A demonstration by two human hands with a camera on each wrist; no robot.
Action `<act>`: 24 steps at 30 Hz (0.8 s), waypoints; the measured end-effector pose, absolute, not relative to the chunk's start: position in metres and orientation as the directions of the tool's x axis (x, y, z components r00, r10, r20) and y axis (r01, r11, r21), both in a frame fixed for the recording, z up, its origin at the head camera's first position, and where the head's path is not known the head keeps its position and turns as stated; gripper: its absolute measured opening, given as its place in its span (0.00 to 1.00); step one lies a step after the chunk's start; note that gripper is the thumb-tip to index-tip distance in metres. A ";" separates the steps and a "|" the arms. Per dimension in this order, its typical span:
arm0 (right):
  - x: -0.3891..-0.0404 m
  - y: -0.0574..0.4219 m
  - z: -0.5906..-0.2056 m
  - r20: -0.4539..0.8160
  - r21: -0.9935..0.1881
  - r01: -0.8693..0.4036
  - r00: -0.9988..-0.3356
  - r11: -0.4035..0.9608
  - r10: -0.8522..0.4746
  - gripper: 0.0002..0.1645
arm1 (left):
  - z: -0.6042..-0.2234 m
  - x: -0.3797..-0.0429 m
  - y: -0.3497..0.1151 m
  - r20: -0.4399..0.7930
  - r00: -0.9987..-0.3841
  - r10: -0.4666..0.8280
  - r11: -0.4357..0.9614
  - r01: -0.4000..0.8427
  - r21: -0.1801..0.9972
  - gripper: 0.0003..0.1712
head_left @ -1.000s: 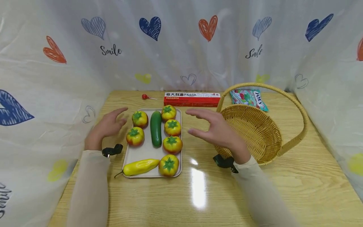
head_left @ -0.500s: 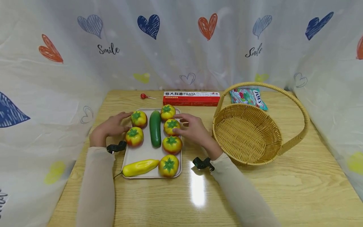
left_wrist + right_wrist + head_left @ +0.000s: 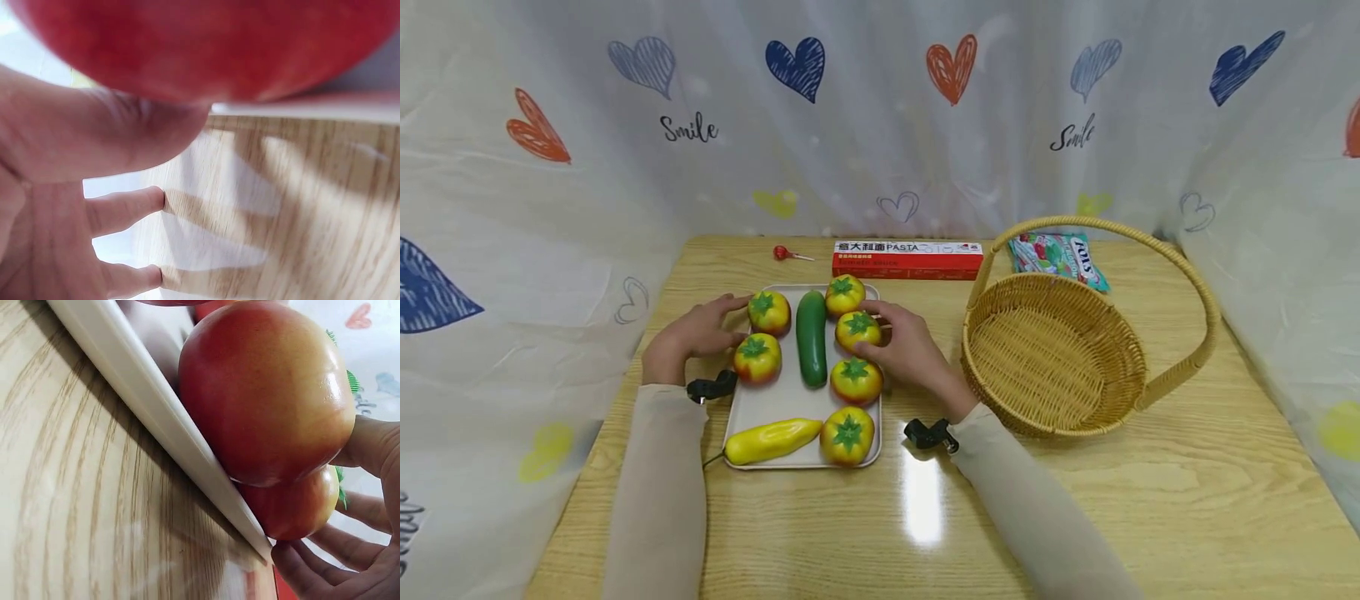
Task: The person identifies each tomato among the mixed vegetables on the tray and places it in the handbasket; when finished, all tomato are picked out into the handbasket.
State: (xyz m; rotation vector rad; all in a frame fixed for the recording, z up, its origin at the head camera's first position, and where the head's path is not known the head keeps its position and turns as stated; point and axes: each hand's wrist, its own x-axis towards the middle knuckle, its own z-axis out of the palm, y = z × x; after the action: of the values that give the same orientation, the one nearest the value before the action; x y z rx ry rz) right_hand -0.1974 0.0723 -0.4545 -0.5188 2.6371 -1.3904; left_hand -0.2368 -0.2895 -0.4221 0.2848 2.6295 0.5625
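Observation:
My right hand [image 3: 913,348] pinches a yellow-red toy tomato [image 3: 855,330], second from the back in the tray's right column, thumb in front and fingers behind. In the right wrist view, a nearer tomato [image 3: 265,394] partly covers the held tomato [image 3: 294,503]. At the tray's left edge, my left hand [image 3: 696,327] has its index fingertip by the back-left tomato [image 3: 769,312] and its thumb by the front-left tomato [image 3: 757,358]. The left wrist view shows the thumb at a red tomato underside [image 3: 212,44], with two other fingers straight down to the table. The white tray [image 3: 763,412] lies beneath.
The tray also bears a green cucumber [image 3: 812,340], a long yellow pepper [image 3: 772,442] and more tomatoes. To the right stands a wicker basket [image 3: 1052,367] with a tall handle. A pasta box [image 3: 906,261], a lollipop [image 3: 782,252] and a candy bag [image 3: 1060,260] lie behind.
Both hands have come inward to the tray from its sides. My right fingers have closed around a right-column tomato, which has shifted slightly backward.

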 end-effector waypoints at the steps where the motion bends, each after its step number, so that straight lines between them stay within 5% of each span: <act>1: -0.197 0.073 -0.454 0.060 -0.818 -0.248 -0.934 0.519 -0.351 0.38 | -0.422 -0.237 -0.289 -0.370 -0.885 0.283 0.897 0.107 0.430 0.45; 10: -0.195 0.078 -0.443 0.065 -0.824 -0.261 -0.925 0.503 -0.374 0.38 | -0.423 -0.238 -0.289 -0.379 -0.883 0.276 0.904 0.105 0.415 0.45; 24: -0.148 0.137 -0.370 0.296 -0.838 -0.448 -0.853 0.312 -0.430 0.35 | -0.418 -0.233 -0.287 -0.406 -0.878 0.254 0.899 0.060 0.434 0.45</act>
State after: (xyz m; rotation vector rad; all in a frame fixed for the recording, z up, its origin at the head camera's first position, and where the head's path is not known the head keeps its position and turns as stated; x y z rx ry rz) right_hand -0.1485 0.1370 -0.3704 -0.8557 2.5589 -1.6433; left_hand -0.2327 -0.2870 -0.4182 0.2284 2.5995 0.5735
